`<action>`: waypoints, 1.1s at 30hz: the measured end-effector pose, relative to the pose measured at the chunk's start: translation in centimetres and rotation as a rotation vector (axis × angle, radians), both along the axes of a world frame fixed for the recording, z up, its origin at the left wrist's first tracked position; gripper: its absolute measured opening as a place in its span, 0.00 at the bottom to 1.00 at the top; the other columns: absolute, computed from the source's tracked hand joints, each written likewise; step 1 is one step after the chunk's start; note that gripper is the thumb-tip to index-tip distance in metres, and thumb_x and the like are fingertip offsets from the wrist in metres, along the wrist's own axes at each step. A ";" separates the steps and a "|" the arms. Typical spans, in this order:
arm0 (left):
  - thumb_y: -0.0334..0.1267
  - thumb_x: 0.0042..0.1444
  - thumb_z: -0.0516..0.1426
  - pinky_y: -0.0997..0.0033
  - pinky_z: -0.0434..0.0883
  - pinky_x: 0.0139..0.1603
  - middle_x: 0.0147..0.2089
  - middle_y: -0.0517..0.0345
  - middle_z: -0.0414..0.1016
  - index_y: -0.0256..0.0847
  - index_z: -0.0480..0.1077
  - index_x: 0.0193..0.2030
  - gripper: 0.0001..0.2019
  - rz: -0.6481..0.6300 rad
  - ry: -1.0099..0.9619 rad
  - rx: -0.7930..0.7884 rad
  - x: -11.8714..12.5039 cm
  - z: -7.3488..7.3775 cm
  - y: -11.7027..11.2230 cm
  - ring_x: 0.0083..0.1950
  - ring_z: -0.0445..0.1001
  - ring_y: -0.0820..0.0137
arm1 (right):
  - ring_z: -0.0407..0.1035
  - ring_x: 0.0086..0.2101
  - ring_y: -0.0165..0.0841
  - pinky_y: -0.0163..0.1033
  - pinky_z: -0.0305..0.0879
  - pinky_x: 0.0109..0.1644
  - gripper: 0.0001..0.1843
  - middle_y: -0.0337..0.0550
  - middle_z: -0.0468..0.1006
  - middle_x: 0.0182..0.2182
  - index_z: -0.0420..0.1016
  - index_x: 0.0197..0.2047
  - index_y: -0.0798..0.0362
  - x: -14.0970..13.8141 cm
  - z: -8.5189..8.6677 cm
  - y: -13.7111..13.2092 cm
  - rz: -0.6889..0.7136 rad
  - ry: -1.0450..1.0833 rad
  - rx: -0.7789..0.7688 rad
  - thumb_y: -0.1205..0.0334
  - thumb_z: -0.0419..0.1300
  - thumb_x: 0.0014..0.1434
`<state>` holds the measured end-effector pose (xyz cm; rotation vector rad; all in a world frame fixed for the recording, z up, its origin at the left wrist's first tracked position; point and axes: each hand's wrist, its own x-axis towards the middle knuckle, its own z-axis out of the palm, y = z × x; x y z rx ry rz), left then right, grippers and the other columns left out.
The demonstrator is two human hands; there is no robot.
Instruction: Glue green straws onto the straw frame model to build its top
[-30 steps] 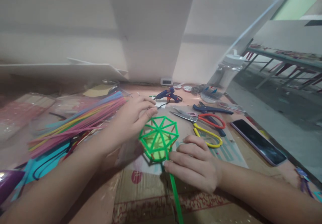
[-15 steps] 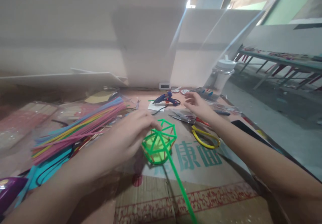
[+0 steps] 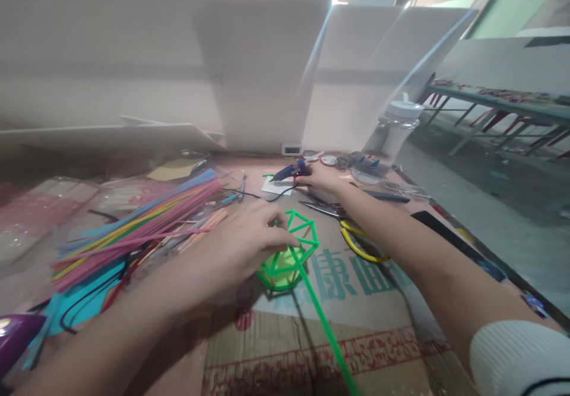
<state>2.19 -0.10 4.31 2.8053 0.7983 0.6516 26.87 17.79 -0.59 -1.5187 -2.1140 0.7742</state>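
A green cage-shaped frame made of drinking straws [image 3: 291,253] stands on the cardboard in front of me, with one long green straw [image 3: 327,330] running from it toward me. My left hand [image 3: 243,244] pinches the frame's upper left edge. My right hand [image 3: 323,177] is stretched out to the back of the table and closes around the handle of a blue glue gun [image 3: 289,172], which rests on a white paper scrap.
A fan of coloured straws [image 3: 142,221] lies at the left. Scissors with red and yellow handles [image 3: 356,241] lie under my right forearm. A clear bottle [image 3: 392,138] stands at the back right, a dark phone [image 3: 454,235] near the right edge. White foam boards rise behind.
My right hand let go of the long straw, reached over the scissors and has now closed on the glue gun. My left hand shifted its grip on the frame, which tilted.
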 end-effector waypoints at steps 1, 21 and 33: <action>0.32 0.68 0.56 0.64 0.64 0.44 0.44 0.53 0.75 0.49 0.81 0.46 0.12 -0.008 0.002 0.012 0.0 0.0 0.0 0.46 0.71 0.62 | 0.76 0.47 0.39 0.50 0.75 0.52 0.15 0.46 0.79 0.50 0.76 0.53 0.56 -0.2 -0.1 0.0 -0.022 -0.004 -0.009 0.55 0.63 0.67; 0.31 0.67 0.54 0.67 0.69 0.49 0.45 0.55 0.77 0.40 0.72 0.43 0.05 0.027 -0.169 -0.113 -0.7 0.5 1.3 0.48 0.74 0.67 | 0.77 0.32 0.38 0.43 0.74 0.38 0.24 0.49 0.84 0.34 0.79 0.37 0.52 8.7 5.5 -11.9 0.169 0.547 0.057 0.38 0.70 0.53; 0.34 0.68 0.54 0.64 0.69 0.49 0.46 0.54 0.77 0.41 0.72 0.43 0.06 0.051 -0.151 -0.153 -0.5 0.6 1.0 0.49 0.74 0.65 | 0.73 0.25 0.33 0.36 0.70 0.28 0.24 0.39 0.79 0.23 0.82 0.29 0.49 5.5 7.4 -16.4 0.443 0.308 0.109 0.35 0.68 0.54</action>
